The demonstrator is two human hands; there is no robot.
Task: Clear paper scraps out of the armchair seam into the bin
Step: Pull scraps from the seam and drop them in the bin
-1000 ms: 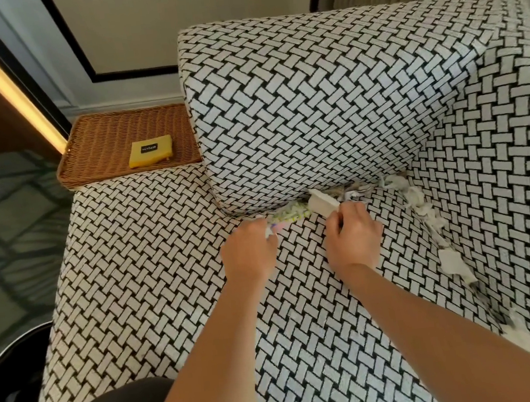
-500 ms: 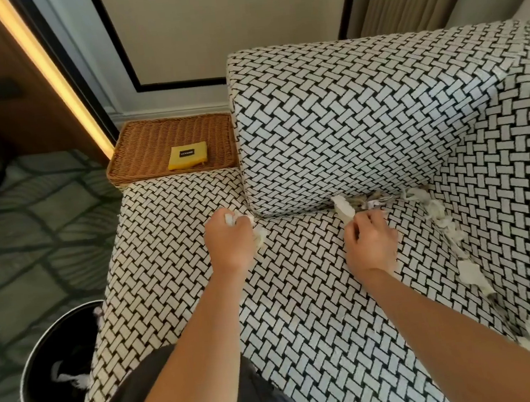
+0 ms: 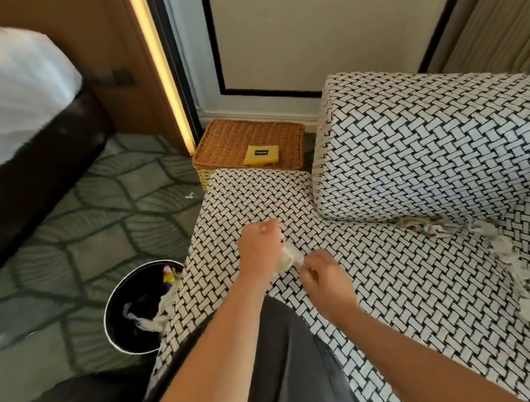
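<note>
Over the black-and-white woven seat point(image 3: 396, 285), my left hand point(image 3: 259, 247) is curled round a wad of white paper scraps point(image 3: 287, 257). My right hand point(image 3: 322, 276) sits just right of it, pinching the same wad at its edge. More paper scraps point(image 3: 423, 226) stick out of the seam under the back cushion point(image 3: 432, 157), and a line of white paper pieces point(image 3: 520, 275) runs along the right seam. The round black bin point(image 3: 121, 340) stands on the floor left of the seat, with scraps inside and over its rim.
A wicker basket point(image 3: 218, 140) with a yellow packet point(image 3: 261, 154) stands behind the seat by the wall. One small scrap point(image 3: 189, 195) lies on the green patterned carpet. A bed with white linen point(image 3: 1, 97) fills the upper left. My dark-clad knee point(image 3: 290, 362) rests on the seat.
Both hands drew back from the seam toward the seat's left side and met on the wad. The view swung left, bringing the bin and bed into sight.
</note>
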